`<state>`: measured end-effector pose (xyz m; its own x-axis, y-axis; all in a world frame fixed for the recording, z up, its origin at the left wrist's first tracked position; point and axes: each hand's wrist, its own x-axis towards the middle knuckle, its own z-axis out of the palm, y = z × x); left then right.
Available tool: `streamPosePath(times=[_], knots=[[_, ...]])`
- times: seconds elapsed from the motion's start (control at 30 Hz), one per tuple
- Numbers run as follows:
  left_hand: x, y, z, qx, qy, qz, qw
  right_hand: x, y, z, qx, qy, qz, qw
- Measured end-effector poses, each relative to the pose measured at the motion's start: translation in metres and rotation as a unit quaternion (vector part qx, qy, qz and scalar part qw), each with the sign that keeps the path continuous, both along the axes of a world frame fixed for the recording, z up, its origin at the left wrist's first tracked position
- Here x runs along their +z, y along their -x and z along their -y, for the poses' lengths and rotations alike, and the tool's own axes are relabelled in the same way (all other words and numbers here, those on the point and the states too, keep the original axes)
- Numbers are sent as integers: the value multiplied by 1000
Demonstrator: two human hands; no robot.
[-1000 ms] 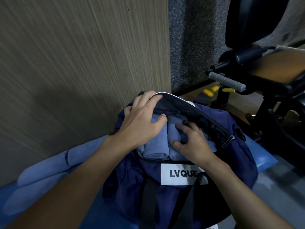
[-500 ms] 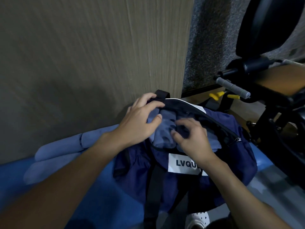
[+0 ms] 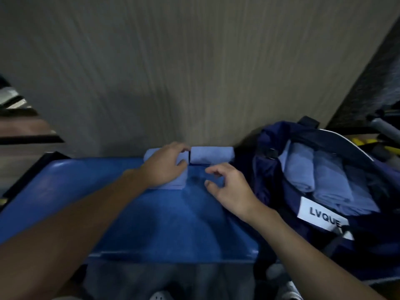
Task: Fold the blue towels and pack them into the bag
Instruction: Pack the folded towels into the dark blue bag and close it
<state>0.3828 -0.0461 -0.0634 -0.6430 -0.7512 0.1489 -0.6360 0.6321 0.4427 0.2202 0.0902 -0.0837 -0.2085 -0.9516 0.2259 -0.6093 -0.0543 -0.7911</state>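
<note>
Two soft, light blue rolls lie end to end on the smooth blue bench (image 3: 108, 191), tight against the wood-grain wall (image 3: 194, 72): the left towel roll (image 3: 150, 154) and the right towel roll (image 3: 212, 155). I see the left hand (image 3: 166, 167) on the left towel roll, fingers and thumb curled round its end. The right hand (image 3: 229, 187) hangs just in front of the right towel roll, fingers loosely bent, holding nothing. The hands are close but apart. On the right sits the floppy dark blue bag (image 3: 270, 191), open, with more rolled towels (image 3: 329, 178) inside and a white LVQUE label (image 3: 322, 215).
</note>
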Motion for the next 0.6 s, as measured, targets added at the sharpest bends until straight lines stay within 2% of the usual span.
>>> streamPosePath(times=[0.17,0.37,0.43,0.6], knots=[[-22,-39,27,16,-61,70,996,-10,-36,25,37,-56,2,998],[-38,-46,54,7,-116,142,983,-18,-49,55,19,-96,37,995],[-44,-44,61,8,-119,165,979,-19,-50,60,15,-101,55,993],[-55,-43,74,-1,-61,254,965,-24,-48,67,14,-112,63,992]])
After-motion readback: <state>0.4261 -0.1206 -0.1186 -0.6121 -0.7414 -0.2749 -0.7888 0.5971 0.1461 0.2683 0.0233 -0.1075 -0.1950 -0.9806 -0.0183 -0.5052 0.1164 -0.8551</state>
